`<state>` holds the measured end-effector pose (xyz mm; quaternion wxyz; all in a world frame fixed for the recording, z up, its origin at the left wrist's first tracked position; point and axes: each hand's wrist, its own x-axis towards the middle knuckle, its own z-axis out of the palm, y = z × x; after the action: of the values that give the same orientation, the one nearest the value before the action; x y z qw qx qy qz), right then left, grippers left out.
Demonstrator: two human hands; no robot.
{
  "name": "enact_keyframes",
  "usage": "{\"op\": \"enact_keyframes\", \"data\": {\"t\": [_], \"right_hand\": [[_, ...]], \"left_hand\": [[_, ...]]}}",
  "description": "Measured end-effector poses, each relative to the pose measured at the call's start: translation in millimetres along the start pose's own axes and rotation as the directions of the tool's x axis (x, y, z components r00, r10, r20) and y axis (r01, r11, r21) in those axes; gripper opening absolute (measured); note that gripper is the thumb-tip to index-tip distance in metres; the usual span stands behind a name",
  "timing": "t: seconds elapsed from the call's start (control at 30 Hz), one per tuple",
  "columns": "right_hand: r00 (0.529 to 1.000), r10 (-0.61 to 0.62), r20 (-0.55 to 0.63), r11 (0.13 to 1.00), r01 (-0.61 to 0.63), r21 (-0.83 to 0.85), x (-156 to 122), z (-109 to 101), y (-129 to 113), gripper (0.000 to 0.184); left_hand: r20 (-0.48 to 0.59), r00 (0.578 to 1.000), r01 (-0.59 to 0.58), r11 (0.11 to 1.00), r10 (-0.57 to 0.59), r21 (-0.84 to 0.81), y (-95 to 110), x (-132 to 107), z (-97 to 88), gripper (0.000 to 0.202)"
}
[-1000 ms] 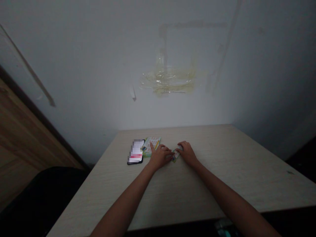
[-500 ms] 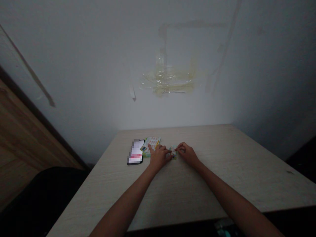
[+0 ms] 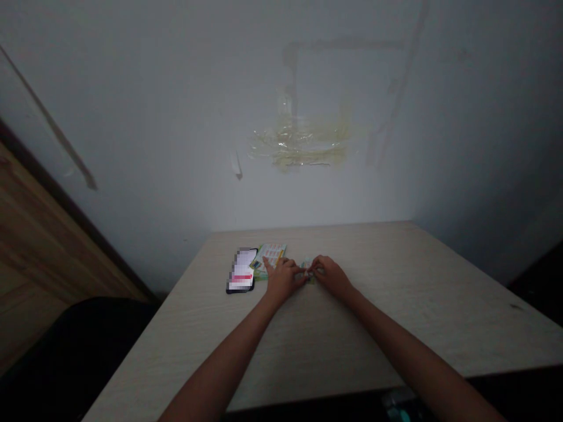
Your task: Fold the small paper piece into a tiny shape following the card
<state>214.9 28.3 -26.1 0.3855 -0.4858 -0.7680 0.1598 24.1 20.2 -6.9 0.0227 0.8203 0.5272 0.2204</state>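
Note:
A small printed card (image 3: pixel 311 281), green and white, lies on the table between my hands, largely covered by fingertips. My left hand (image 3: pixel 282 280) has its thumb and index finger closed at the card's left side, while its little finger reaches out over a printed leaflet (image 3: pixel 273 252). From the right, my right hand (image 3: pixel 333 274) pinches thumb and index finger together above the card. Whatever sits in that pinch is too small to make out. Left of the leaflet lies a phone (image 3: pixel 241 280) with a lit, partly pixelated screen.
The pale wooden table (image 3: pixel 387 328) reaches back to a grey wall (image 3: pixel 176 146) with clear tape (image 3: pixel 308 143) stuck on it. A black chair-like shape (image 3: pixel 88 340) stands at the left by a wooden panel (image 3: pixel 39 258). Something dark and teal (image 3: pixel 402 410) is below the front edge.
My right hand has shifted slightly left, bringing its pinched fingertips nearer my left fingertips over the card. My left hand, the leaflet and the phone have stayed in place.

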Motion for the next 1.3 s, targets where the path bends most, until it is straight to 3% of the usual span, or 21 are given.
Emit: {"op": "enact_keyframes", "data": {"t": [0.47, 1.07, 1.3], "right_hand": [[0.997, 0.058, -0.054, 0.994, -0.063, -0.087, 5.9, 4.7, 7.3, 0.009], [0.997, 0.066, -0.028, 0.964, -0.071, -0.257, 13.4, 11.1, 12.8, 0.018], [0.997, 0.051, -0.058, 0.974, -0.063, -0.217, 10.2, 7.8, 13.7, 0.020]], "left_hand": [[0.012, 1.000, 0.001, 1.000, -0.001, -0.004, 0.1, -0.5, -2.0, 0.022], [0.012, 1.000, 0.001, 1.000, -0.001, -0.017, -2.6, 0.1, 1.9, 0.022], [0.009, 0.999, -0.042, 0.999, 0.042, -0.030, -7.4, 0.6, 7.2, 0.024]]}}
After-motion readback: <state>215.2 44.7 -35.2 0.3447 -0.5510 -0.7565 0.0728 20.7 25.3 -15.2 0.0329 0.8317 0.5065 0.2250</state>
